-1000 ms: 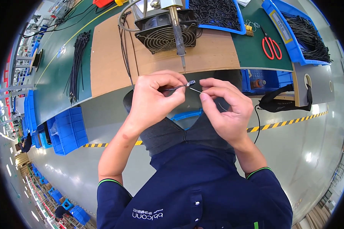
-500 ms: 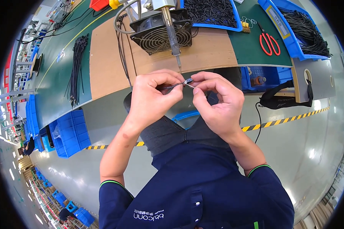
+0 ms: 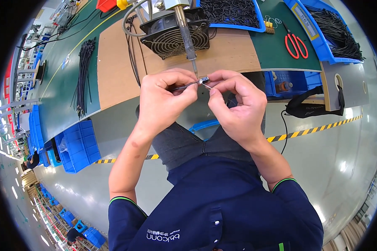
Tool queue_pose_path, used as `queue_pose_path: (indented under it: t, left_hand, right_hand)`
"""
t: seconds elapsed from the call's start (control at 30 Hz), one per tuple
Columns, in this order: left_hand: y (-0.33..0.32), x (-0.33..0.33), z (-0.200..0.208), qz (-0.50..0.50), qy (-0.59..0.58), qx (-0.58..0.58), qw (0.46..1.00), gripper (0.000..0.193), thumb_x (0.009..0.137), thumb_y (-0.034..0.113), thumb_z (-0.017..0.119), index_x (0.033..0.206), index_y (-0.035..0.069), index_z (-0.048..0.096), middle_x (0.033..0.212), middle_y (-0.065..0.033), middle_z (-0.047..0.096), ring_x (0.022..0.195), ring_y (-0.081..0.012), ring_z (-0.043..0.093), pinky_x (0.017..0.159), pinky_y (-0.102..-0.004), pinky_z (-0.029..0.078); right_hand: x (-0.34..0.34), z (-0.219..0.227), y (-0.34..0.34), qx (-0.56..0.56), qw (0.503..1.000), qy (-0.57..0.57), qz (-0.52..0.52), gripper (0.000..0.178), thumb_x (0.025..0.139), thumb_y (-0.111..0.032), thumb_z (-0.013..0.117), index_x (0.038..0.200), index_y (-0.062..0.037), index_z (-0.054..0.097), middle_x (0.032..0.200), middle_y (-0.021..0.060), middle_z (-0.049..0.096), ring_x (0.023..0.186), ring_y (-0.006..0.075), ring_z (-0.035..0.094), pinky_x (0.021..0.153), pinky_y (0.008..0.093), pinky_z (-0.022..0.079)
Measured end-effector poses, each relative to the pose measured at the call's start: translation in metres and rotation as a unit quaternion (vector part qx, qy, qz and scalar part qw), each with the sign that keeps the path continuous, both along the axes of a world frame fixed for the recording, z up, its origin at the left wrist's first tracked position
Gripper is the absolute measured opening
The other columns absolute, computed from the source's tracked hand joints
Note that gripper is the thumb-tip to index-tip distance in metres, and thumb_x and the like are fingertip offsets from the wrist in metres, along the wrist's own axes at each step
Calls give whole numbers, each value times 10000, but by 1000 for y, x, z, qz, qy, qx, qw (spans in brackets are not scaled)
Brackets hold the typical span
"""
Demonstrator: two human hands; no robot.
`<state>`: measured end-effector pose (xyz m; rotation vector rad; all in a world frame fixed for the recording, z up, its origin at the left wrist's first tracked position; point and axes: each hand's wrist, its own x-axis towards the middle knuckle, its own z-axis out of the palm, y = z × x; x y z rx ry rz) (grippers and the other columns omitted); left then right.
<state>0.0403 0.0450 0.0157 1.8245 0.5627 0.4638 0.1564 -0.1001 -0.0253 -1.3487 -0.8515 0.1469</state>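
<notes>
My left hand (image 3: 165, 96) is closed in a pinch around a thin black cable (image 3: 182, 88). At the cable's end is a small connector (image 3: 204, 80), black with a shiny metal part, touching the fingertips of my right hand (image 3: 241, 106). My right hand is closed too, with a thin silvery wire (image 3: 206, 86), which looks like solder, running from its thumb and forefinger to the connector. Just above, the tip of a mounted soldering iron (image 3: 190, 52) points down, close to or touching the joint. My fingers partly hide the cable and the wire.
A black fan (image 3: 176, 38) stands behind the iron. Blue trays hold small black parts (image 3: 230, 12) and black cables (image 3: 331, 31). Red-handled scissors or cutters (image 3: 296, 46) lie at right, a cable bundle (image 3: 84, 75) at left. Blue bins (image 3: 77, 146) stand below the table's edge.
Both hands have moved slightly up and away from me, bringing the connector and cable end up to the iron's tip. Their grips look the same.
</notes>
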Motion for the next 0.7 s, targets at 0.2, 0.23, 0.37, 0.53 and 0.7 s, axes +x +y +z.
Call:
queue_pose_path:
  t: [0.2, 0.23, 0.37, 0.53, 0.7]
  left_hand:
    - [0, 0, 3, 5, 0, -1, 1000, 100, 843, -14, 742, 913, -71, 786, 939, -55, 780, 735, -35, 615, 644, -206, 475]
    - [0, 0, 4, 7, 2, 2, 1000, 98, 844, -14, 743, 912, -70, 786, 941, -53, 780, 734, -33, 613, 643, -204, 473]
    - [1, 1, 2, 5, -8, 8, 1000, 94, 848, -13, 748, 913, -67, 789, 946, -53, 780, 733, -30, 610, 640, -203, 471]
    - [2, 3, 3, 8, -15, 9, 1000, 94, 850, -15, 752, 918, -69, 788, 950, -51, 779, 732, -24, 601, 634, -203, 462]
    - [4, 3, 5, 7, -11, 7, 1000, 89, 854, -37, 749, 926, -69, 792, 976, -57, 780, 752, -29, 597, 655, -197, 460]
  right_hand:
    - [0, 1, 0, 5, 1000, 5, -4, 94, 794, 57, 757, 835, 6, 689, 991, 145, 788, 867, 242, 779, 777, 315, 590]
    - [0, 2, -3, -15, 1000, 5, 19, 84, 834, 91, 735, 896, 45, 701, 1080, 169, 761, 950, 212, 750, 853, 310, 588]
    - [1, 4, -4, -31, 999, 4, 40, 91, 876, 124, 715, 956, 82, 714, 1171, 194, 732, 1034, 184, 719, 926, 305, 587]
    - [1, 3, 4, -11, 1000, 1, 11, 85, 839, 90, 739, 900, 44, 702, 1081, 169, 759, 951, 215, 751, 850, 314, 592]
    - [1, 3, 8, 10, 1000, -10, -18, 99, 803, 55, 765, 843, 5, 689, 992, 144, 785, 869, 244, 779, 778, 322, 596]
